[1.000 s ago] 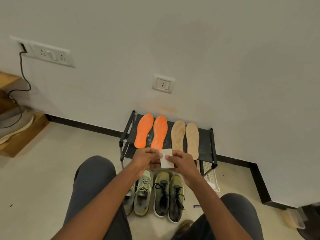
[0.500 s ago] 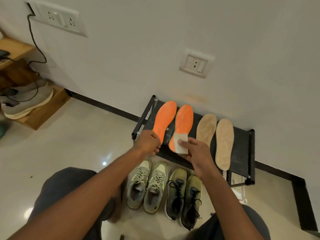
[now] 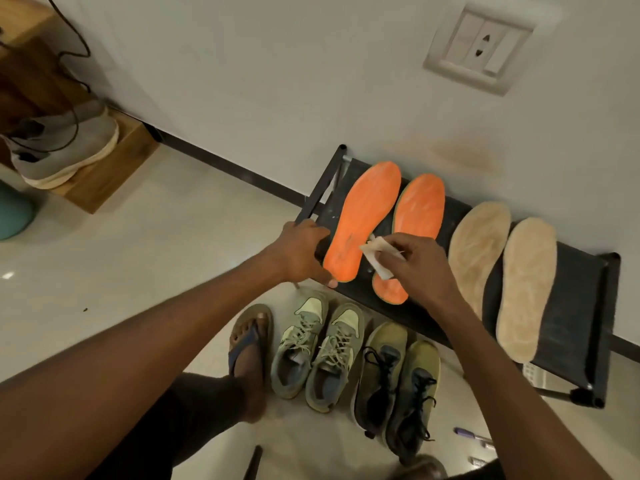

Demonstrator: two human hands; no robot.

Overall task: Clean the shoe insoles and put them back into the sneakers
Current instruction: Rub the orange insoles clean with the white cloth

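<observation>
Orange insoles (image 3: 367, 220) on black rack (image 3: 571, 306); left hand (image 3: 301, 251) grips one, right hand (image 3: 412, 268) pinches wipe (image 3: 375, 256).

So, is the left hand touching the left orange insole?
Touching. The head view shows the left hand gripping the heel edge of the left orange insole, with its thumb under the heel.

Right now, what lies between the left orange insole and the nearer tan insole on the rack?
In the head view, the second orange insole lies between them, with the right hand holding a white wipe over it.
</observation>
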